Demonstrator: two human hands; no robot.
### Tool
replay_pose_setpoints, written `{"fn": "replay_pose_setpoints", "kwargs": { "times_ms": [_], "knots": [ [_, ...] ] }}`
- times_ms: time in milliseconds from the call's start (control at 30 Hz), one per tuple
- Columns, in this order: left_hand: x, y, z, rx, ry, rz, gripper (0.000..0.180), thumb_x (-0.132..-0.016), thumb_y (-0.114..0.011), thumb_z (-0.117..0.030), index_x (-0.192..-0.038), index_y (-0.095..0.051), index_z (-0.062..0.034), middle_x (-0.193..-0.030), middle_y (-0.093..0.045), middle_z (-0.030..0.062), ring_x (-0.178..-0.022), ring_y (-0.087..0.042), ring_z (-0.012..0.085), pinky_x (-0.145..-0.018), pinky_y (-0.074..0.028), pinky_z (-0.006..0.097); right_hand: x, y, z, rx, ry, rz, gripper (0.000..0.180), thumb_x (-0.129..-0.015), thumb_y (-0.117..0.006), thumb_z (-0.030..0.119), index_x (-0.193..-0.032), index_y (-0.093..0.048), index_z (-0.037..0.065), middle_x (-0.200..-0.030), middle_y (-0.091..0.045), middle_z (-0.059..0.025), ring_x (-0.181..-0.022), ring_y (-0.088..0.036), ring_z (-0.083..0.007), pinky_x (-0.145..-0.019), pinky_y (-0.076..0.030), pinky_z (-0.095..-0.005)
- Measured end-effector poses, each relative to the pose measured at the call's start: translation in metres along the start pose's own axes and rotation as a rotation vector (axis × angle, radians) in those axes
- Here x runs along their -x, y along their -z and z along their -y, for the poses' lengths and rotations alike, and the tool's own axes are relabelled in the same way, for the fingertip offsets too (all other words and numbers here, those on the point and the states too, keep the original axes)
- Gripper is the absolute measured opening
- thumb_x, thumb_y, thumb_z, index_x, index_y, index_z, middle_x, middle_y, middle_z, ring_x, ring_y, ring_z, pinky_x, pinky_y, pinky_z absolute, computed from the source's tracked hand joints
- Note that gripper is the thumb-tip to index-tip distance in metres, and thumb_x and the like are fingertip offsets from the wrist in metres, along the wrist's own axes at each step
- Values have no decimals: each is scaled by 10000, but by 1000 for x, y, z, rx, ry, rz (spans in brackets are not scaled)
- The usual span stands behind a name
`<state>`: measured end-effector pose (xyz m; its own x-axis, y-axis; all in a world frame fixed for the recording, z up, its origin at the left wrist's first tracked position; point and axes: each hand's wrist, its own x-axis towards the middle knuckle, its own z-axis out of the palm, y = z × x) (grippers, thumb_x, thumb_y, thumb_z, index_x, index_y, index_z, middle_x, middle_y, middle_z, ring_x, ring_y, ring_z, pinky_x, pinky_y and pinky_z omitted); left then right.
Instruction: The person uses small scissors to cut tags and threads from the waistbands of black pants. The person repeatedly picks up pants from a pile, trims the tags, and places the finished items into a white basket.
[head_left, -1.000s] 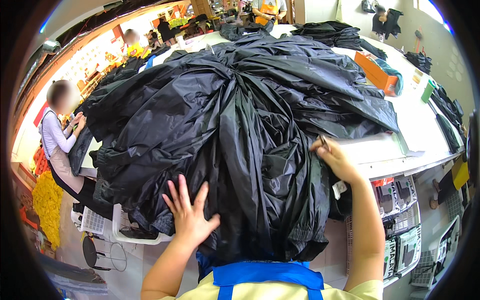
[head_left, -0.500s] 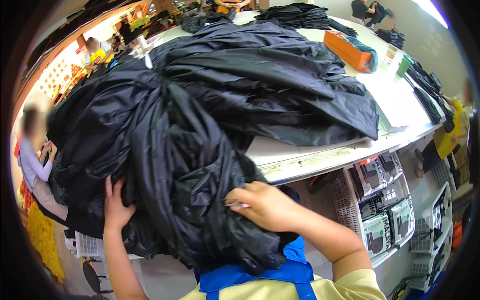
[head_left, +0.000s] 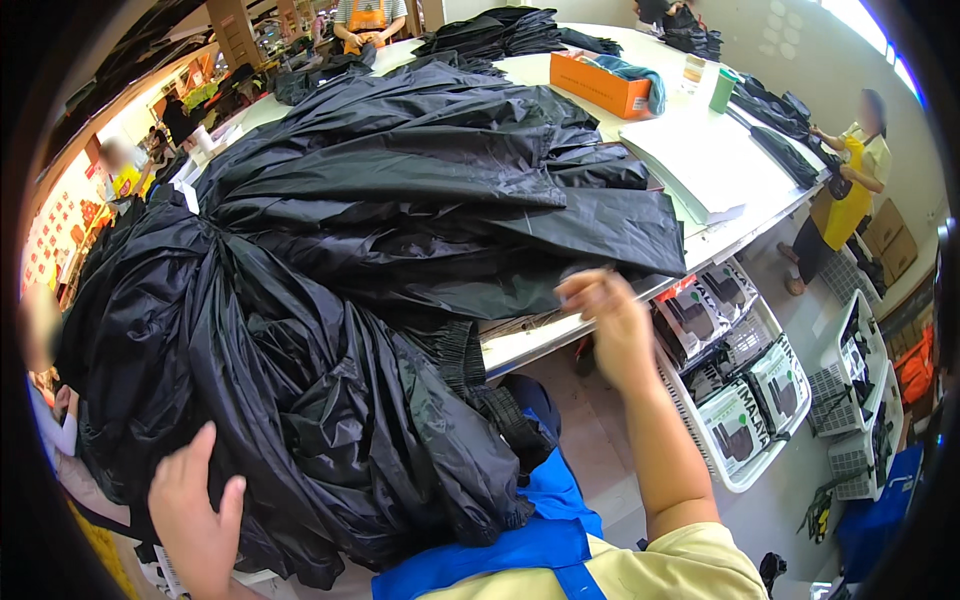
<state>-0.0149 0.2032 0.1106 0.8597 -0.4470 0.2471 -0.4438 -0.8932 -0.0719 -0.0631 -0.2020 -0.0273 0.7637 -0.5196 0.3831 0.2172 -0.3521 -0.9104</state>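
Observation:
A large heap of shiny black garments spreads over the table and hangs over its near edge. Gathered elastic bands show along its right side. My left hand is open, thumb and fingers apart, at the lower left of the heap; I cannot tell whether it touches the fabric. My right hand is raised by the table's front edge, close to the end of a long black fabric panel. Motion blurs its fingers, which are curled together; what they hold cannot be made out.
Farther back on the white table stand an orange box with a blue-green cloth, a green container and more black stacks. White baskets with packaged goods sit below right. A co-worker in a yellow apron stands at the right.
My right hand has left the fabric near my body and moved up and right. My left hand has come off the folds, toward the lower left. The view has turned right.

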Motion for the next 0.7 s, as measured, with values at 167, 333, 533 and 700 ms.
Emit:
{"fn": "replay_pose_setpoints", "kwargs": {
  "times_ms": [167, 333, 533, 700],
  "knots": [
    [-132, -5, -152, 264, -777, -217, 508, -710, -687, -114, -1193, -542, -53, -1029, -585, 149, -963, -547, 317, -845, -442, 389, -27, 48, -46, -85, -60, -280, 262, -979, -451, 227, -1031, -602, 19, -862, -612, -46, -773, -547, -90, -691, -432, -226],
    [-252, -109, -229, -98, -716, -471, 498, -735, -661, -173, -1205, -527, -78, -1058, -575, 89, -954, -549, 237, -803, -447, 359, -27, 8, -33, -236, -96, -76, 220, -970, -473, 193, -1034, -594, 22, -916, -602, -20, -825, -569, -92, -718, -437, -228],
    [-253, -160, -219, 143, -900, -402, 53, -709, -554, -99, -753, -526, -104, -729, -510, 56, -687, -558, 228, -606, -441, 338, -39, 41, -41, -298, -99, -157, 246, -983, -444, 204, -1047, -571, 4, -968, -614, -53, -782, -582, -96, -681, -452, -215],
    [-225, -160, -209, 149, -935, -139, 182, -681, -564, -82, -860, -586, -107, -759, -516, 48, -709, -547, 228, -607, -425, 341, -121, 48, -33, -88, 57, -227, 242, -983, -433, 200, -1032, -591, 24, -900, -625, -34, -735, -575, -78, -636, -440, -208]
  ]
}}
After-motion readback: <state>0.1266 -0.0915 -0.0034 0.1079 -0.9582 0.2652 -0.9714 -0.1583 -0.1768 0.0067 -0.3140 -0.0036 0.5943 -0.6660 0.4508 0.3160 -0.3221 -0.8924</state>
